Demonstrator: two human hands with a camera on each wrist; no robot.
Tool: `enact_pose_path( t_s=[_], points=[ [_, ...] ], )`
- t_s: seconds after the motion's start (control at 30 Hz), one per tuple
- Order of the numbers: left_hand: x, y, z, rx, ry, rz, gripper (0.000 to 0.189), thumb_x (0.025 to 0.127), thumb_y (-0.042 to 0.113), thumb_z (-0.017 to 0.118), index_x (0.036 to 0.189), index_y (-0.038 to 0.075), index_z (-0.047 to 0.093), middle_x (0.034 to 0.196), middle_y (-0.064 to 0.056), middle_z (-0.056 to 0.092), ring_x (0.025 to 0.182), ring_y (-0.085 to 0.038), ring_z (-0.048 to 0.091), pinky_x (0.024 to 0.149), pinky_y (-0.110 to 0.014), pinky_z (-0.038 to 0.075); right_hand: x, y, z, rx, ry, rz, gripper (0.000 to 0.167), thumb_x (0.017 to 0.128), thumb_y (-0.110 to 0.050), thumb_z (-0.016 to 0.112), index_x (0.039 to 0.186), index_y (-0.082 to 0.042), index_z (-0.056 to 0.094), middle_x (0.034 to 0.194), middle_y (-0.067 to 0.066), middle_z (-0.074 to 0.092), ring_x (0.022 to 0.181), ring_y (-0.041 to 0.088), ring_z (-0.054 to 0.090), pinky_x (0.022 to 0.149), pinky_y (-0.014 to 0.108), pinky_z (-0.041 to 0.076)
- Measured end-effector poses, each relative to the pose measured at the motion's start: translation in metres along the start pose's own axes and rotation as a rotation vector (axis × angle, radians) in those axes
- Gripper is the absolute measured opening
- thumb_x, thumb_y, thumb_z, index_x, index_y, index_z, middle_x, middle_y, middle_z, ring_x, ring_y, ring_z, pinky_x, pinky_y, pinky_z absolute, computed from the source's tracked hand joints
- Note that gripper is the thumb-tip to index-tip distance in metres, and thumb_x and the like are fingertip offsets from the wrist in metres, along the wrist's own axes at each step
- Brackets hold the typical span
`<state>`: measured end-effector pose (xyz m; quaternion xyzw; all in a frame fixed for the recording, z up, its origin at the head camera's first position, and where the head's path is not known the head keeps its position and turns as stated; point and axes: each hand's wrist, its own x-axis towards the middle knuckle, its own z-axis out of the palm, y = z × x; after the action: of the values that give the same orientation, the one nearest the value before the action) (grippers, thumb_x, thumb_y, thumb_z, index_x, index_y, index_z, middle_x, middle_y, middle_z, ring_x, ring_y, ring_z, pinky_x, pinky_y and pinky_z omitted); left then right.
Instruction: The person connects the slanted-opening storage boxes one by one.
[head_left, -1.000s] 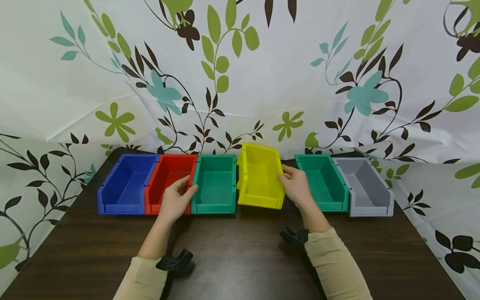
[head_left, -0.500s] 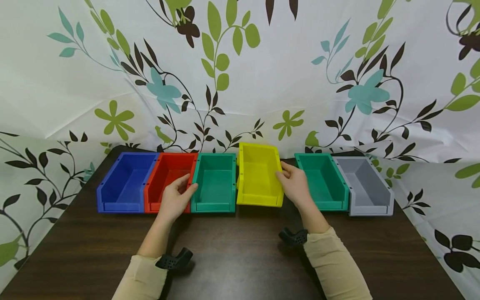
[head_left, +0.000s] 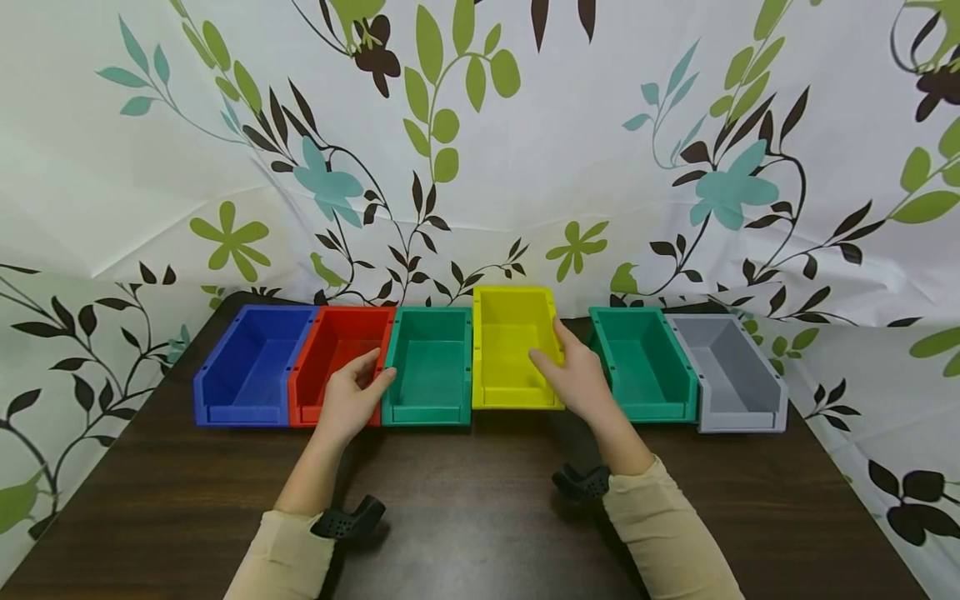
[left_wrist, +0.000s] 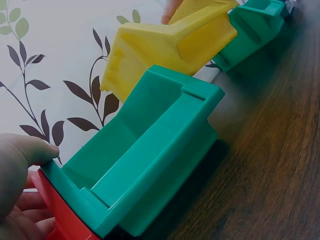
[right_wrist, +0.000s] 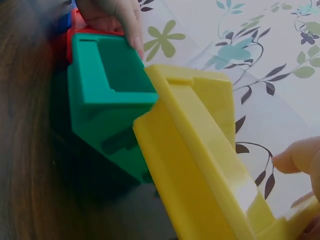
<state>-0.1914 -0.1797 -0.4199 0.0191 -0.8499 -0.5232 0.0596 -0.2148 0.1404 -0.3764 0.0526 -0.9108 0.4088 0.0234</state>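
Note:
My left hand [head_left: 351,402] pinches the adjoining walls of the red bin [head_left: 318,340] and the left green bin [head_left: 426,415]. In the left wrist view its thumb [left_wrist: 37,150] lies on the green rim, with the fingers on the red side. The yellow bin [head_left: 517,397] is right of that green bin, its front raised off the table. At its right wall is my right hand [head_left: 583,379], fingers against the outside. The right thumb [right_wrist: 295,157] extends over the bin's inside, apart from the wall in the right wrist view. The fingers behind the wall are partly hidden.
A blue bin [head_left: 251,414] ends the row on the left. Beyond a gap to the right stand a second green bin [head_left: 660,412] and a grey bin [head_left: 742,422]. Dark wooden table [head_left: 465,508] lies in front; a patterned cloth [head_left: 510,200] hangs behind.
The yellow bin has straightened and shifted left against the left green bin. My right hand has moved left with it, its thumb leaving the wall for the inside. The left hand stays put.

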Motion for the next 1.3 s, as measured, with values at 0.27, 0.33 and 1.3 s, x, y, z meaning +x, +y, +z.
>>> enact_pose_path(
  t_s=[0.27,0.33,1.3],
  points=[
    [-0.001,0.001,-0.001,-0.001,-0.001,0.001,0.055,0.092,0.026,0.061,0.138,-0.001,0.046,0.137,-0.021,0.051,0.124,-0.036,0.051,0.103,-0.047,0.043,-0.001,-0.003,0.012,-0.141,0.055,-0.095,0.081,0.088,-0.052,0.058,0.149,-0.007,0.028,0.158,0.018,0.014,0.145,0.036,0.016,0.113,0.059,0.02],
    [-0.001,0.001,-0.001,0.002,-0.002,0.006,0.056,0.092,0.026,0.061,0.138,-0.001,0.045,0.137,-0.022,0.051,0.124,-0.036,0.051,0.103,-0.048,0.042,-0.003,-0.006,0.015,-0.217,0.093,-0.176,0.077,0.089,-0.05,0.058,0.146,-0.004,0.033,0.157,0.02,0.017,0.146,0.035,0.014,0.115,0.06,0.014],
    [0.0,0.002,0.0,0.001,-0.005,0.001,0.055,0.092,0.024,0.06,0.139,-0.001,0.045,0.138,-0.021,0.05,0.125,-0.036,0.05,0.104,-0.048,0.041,-0.021,-0.021,0.057,-0.39,0.037,-0.742,0.057,0.094,-0.026,0.058,0.142,-0.004,0.04,0.147,0.012,0.042,0.136,0.024,0.041,0.105,0.048,0.041]
  ],
)
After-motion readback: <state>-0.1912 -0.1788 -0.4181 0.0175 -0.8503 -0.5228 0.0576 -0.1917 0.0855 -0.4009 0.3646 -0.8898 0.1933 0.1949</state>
